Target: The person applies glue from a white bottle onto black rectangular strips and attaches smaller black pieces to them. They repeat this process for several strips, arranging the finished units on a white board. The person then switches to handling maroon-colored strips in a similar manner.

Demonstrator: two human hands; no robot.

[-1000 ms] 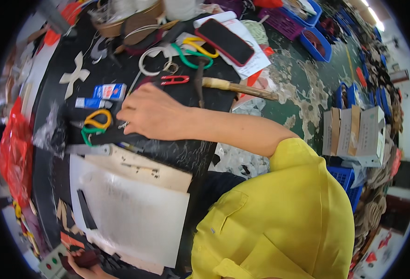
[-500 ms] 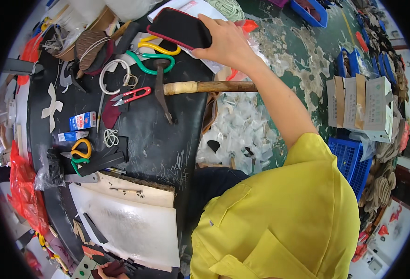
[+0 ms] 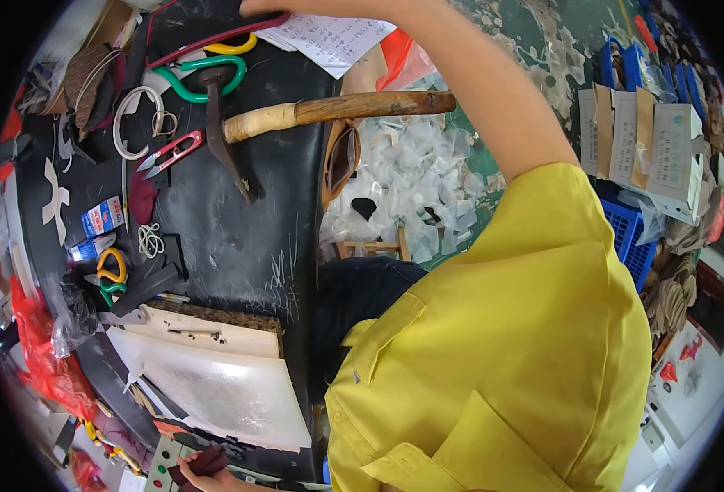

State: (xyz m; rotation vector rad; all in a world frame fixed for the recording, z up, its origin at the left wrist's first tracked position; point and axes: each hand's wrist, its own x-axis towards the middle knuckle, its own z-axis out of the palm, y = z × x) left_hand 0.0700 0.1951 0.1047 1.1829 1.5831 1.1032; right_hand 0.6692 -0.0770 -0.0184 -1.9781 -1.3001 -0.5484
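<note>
My right hand (image 3: 312,7), partly cut off by the top edge, grips a black smartphone (image 3: 202,31) with a maroon rim. The phone hangs over or rests on the handles of yellow-handled scissors (image 3: 235,46); I cannot tell which. Close by are green-handled scissors (image 3: 183,84) and a hammer (image 3: 218,123), its wooden handle (image 3: 362,106) jutting past the table edge. Red thread snips (image 3: 173,154) lie beside the hammer head. At the bottom, my left hand (image 3: 206,480) is closed on a dark maroon piece of material (image 3: 207,462), with some fingers hidden.
The black table (image 3: 247,238) holds a white ring (image 3: 124,123), small blue boxes (image 3: 102,217), small scissors (image 3: 111,271) and a white board (image 3: 222,385). A written sheet (image 3: 341,37) overhangs the edge. Plastic scraps (image 3: 411,193) are heaped beside the table; a carton (image 3: 649,152) stands at right.
The view has shifted, so table things appear farther left. The phone in my right hand now covers more of the yellow scissors and nears the top edge. More of my left hand shows.
</note>
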